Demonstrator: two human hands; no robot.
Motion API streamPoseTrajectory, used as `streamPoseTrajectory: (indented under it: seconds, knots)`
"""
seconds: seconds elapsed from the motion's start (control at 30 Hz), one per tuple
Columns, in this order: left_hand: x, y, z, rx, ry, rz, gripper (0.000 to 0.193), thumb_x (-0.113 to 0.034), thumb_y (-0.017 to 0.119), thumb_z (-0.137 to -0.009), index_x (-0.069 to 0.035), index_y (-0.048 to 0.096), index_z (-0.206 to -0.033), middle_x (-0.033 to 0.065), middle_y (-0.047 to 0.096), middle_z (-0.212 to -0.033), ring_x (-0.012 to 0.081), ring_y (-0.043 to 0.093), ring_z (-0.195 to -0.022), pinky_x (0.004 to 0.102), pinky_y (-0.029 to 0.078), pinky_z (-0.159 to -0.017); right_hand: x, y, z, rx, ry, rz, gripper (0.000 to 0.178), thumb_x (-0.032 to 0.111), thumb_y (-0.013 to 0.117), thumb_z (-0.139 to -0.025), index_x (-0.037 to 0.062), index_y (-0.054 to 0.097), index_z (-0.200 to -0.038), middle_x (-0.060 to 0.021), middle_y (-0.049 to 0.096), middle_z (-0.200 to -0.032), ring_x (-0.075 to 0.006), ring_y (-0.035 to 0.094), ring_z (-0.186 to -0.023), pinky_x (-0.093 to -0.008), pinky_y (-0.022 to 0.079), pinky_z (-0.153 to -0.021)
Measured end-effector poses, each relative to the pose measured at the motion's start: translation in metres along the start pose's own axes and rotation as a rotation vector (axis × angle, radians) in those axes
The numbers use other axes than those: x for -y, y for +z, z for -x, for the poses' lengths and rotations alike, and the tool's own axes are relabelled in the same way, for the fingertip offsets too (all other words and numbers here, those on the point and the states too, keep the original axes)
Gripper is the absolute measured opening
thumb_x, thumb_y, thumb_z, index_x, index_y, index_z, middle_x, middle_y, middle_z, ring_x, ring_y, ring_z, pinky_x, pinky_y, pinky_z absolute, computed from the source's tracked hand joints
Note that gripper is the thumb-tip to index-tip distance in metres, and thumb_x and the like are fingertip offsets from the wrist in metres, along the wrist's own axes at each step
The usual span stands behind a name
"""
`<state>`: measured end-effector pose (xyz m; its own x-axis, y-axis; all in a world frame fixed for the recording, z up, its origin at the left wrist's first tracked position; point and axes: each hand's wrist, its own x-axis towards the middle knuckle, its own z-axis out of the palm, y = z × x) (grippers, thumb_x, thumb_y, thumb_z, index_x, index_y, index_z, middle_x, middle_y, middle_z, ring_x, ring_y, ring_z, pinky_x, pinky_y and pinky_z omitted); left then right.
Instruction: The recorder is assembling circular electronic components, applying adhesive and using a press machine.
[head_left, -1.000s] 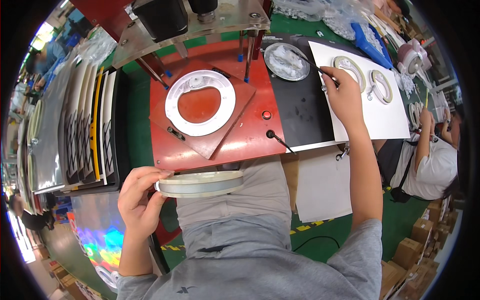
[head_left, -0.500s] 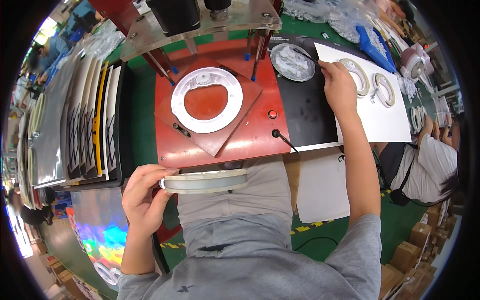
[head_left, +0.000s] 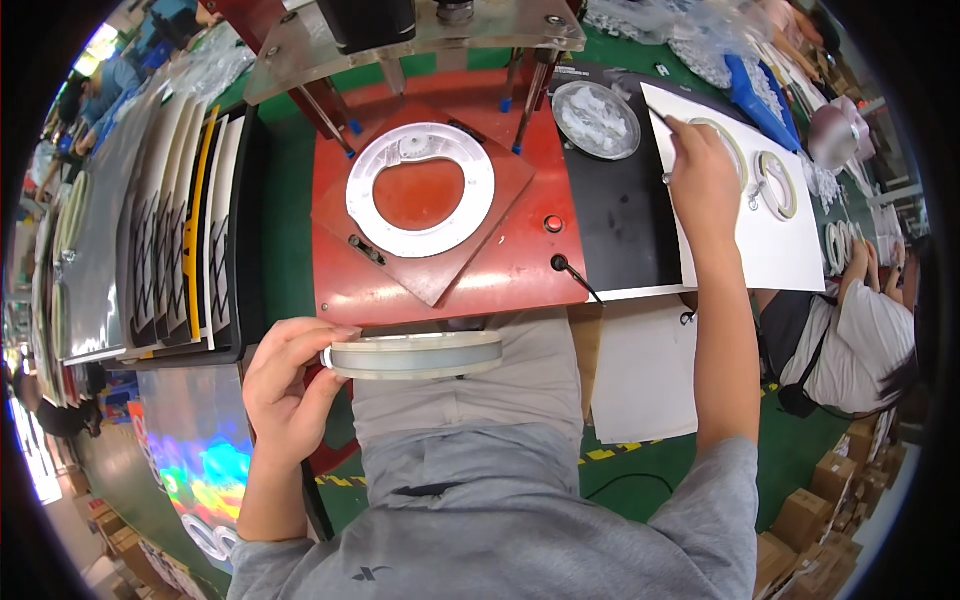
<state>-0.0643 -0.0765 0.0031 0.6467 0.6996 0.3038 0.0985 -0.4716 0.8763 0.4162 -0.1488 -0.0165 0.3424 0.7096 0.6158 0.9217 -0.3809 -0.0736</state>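
My left hand [head_left: 290, 390] pinches a white ring-shaped part [head_left: 415, 357] by its left end. The ring is seen edge-on above my lap, in front of the red press base. My right hand [head_left: 708, 185] is closed on a thin dark tool [head_left: 657, 115], whose kind I cannot make out. It is over the white sheet [head_left: 790, 240], just right of a round clear dish [head_left: 596, 120] with whitish, crumpled-looking material. Beside this hand lie a pale ring [head_left: 738, 150], partly hidden by it, and another ring [head_left: 776, 186]. Another white ring [head_left: 420, 242] lies flat on the press's red diamond-shaped plate [head_left: 432, 285].
The press's clear upper plate [head_left: 480, 50] stands on metal posts over the base. A red button [head_left: 553, 224] and a black cable plug [head_left: 560, 262] are on the base's right. Upright boards fill a black tray [head_left: 252, 200] at left. Other people sit at right.
My right hand has moved right with the thin tool, away from the dish and over the white sheet. My left hand keeps hold of the ring, nearly still. The view has shifted slightly.
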Motion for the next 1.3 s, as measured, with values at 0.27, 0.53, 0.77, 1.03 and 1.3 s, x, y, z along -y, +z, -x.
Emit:
streamPoseTrajectory:
  seconds: [0.27, 0.53, 0.77, 1.03, 1.3]
  knots:
    - [-0.001, 0.002, -0.003, -0.013, -0.011, 0.043, 0.035, 0.012, 0.07, -0.087, 0.009, 0.07, -0.122, 0.019, 0.068, -0.121, 0.0263, 0.071, -0.109, 0.0337, 0.058, -0.092, 0.016, -0.041, 0.026, 0.247, 0.602, -0.773, 0.029, 0.016, 0.064, -0.108, 0.0024, 0.076, -0.13, -0.0058, 0.079, -0.101, -0.006, 0.056, -0.069, -0.0231, 0.045, -0.064]
    - [-0.001, 0.008, -0.006, -0.012, -0.036, 0.107, 0.035, 0.013, 0.068, -0.087, 0.01, 0.07, -0.122, 0.0192, 0.066, -0.122, 0.0272, 0.072, -0.11, 0.0346, 0.059, -0.094, 0.033, -0.025, 0.059, 0.196, 0.611, -0.824, 0.03, 0.015, 0.062, -0.11, 0.0002, 0.07, -0.135, -0.0072, 0.076, -0.105, -0.0065, 0.057, -0.069, -0.0231, 0.048, -0.064]
    - [-0.002, 0.011, -0.007, -0.008, -0.028, 0.089, 0.029, 0.008, 0.07, -0.093, 0.008, 0.069, -0.122, 0.0182, 0.065, -0.122, 0.027, 0.071, -0.109, 0.035, 0.058, -0.094, 0.052, 0.006, 0.077, -0.009, 0.255, -0.347, 0.029, -0.002, 0.059, -0.102, -0.0006, 0.067, -0.129, -0.0201, 0.067, -0.112, -0.0396, 0.065, -0.104, -0.0446, 0.053, -0.093]
    - [0.001, 0.015, -0.008, -0.046, -0.036, 0.113, 0.032, 0.011, 0.073, -0.091, 0.008, 0.07, -0.124, 0.0161, 0.064, -0.124, 0.0188, 0.066, -0.105, 0.0279, 0.056, -0.085, 0.055, 0.024, 0.081, -0.024, 0.239, -0.304, 0.027, -0.002, 0.061, -0.1, -0.002, 0.066, -0.127, -0.0217, 0.066, -0.113, -0.0415, 0.064, -0.105, -0.0469, 0.053, -0.093]
    - [0.007, 0.022, -0.008, -0.088, -0.183, 0.268, 0.032, 0.009, 0.071, -0.096, 0.009, 0.067, -0.128, 0.0127, 0.064, -0.12, 0.0166, 0.069, -0.1, 0.0283, 0.057, -0.088, 0.069, 0.006, 0.088, -0.041, 0.203, -0.251, 0.031, 0.002, 0.068, -0.098, -0.0021, 0.066, -0.128, -0.0222, 0.065, -0.123, -0.0408, 0.063, -0.118, -0.0461, 0.051, -0.102]
